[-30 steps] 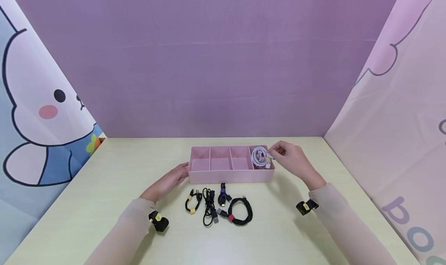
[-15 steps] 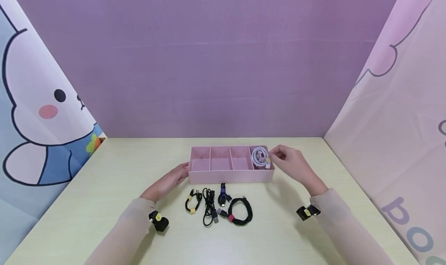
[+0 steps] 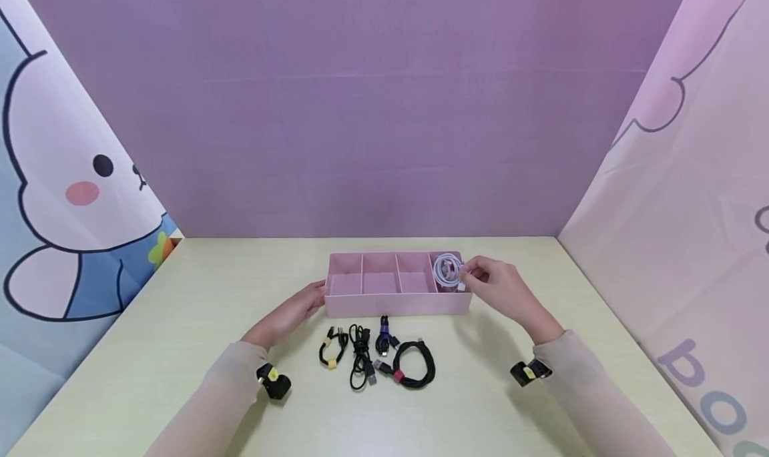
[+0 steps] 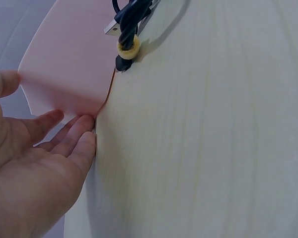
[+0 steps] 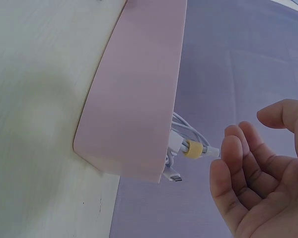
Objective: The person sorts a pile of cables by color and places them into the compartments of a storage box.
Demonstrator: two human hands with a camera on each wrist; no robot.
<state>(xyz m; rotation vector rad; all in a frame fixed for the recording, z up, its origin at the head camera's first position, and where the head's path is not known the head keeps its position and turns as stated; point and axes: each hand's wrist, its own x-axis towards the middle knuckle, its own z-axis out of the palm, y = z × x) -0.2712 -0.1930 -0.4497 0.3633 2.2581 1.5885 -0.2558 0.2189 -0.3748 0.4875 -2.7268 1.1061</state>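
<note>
Coiled white cables (image 3: 447, 271) lie in the rightmost compartment of a pink divided box (image 3: 396, 305). Beside them hovers my right hand (image 3: 501, 287), its fingertips over their right edge. From the right wrist, its thumb stands apart from loosely bent fingers, and a white connector (image 5: 213, 151) below a yellow tie (image 5: 193, 148) reaches close to the fingertips; whether they touch is unclear. My left hand (image 3: 294, 312) rests against the box's left end. The left wrist view shows those fingers (image 4: 79, 136) along the pink end wall (image 4: 72, 74), low near the table.
In front of the box lie several black cables: one with yellow ties (image 3: 332, 363), a bundled one (image 3: 362, 353), one with a purple tie (image 3: 384, 330) and a round coil with a red tie (image 3: 429, 363). A purple backdrop (image 3: 372, 110) rises behind the table.
My right hand has moved slightly left and down, so its fingertips now cover the yellow tie and the white plug that stuck out before. The left hand and box have stayed put.
</note>
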